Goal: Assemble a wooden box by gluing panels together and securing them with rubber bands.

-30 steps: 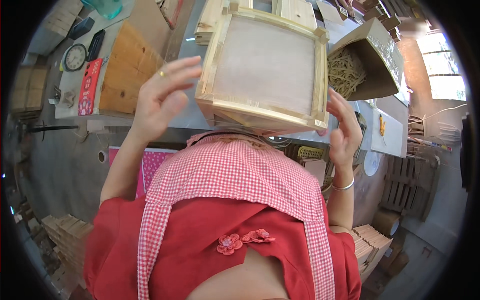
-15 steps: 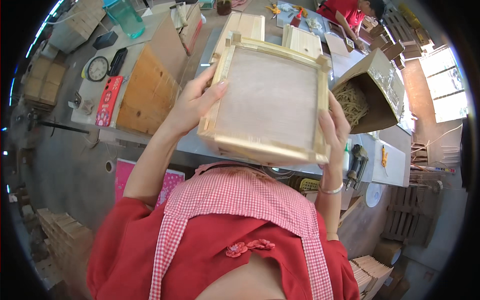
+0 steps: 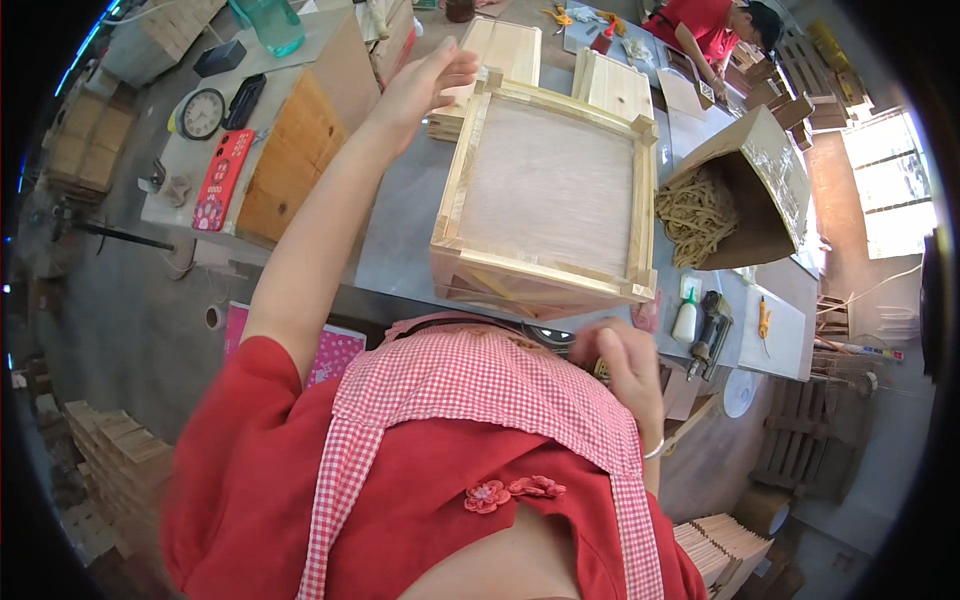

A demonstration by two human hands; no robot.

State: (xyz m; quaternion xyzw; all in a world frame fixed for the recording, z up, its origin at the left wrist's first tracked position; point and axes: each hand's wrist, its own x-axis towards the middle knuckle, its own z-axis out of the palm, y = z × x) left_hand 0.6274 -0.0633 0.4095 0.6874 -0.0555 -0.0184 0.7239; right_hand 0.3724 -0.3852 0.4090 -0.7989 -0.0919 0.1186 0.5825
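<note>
A pale wooden box frame [image 3: 545, 275] stands on the grey table in front of me, with corner posts, slatted sides and a flat whitish panel [image 3: 550, 190] inside its top rim. Neither hand holds it. My left hand [image 3: 428, 92] is raised beyond its far left corner, fingers stretched out and nothing in them, over a stack of wooden boards [image 3: 503, 52]. At the table's front edge, just below the box's near right corner, is my right hand [image 3: 628, 368]. Its fingers curl inward and are smeared by motion, so whether they hold anything is hidden.
On the right, a tipped cardboard box [image 3: 765, 170] spills tan rubber bands [image 3: 695, 215]. Near it lie a white glue bottle [image 3: 686, 318] and a dark nail gun [image 3: 711, 332]. A second board stack [image 3: 612, 85] stands behind the frame. A co-worker [image 3: 705, 45] works at the far right.
Both hands have let go of the box, which now rests on the table. My left hand has moved away to the far left, my right hand down toward my apron.
</note>
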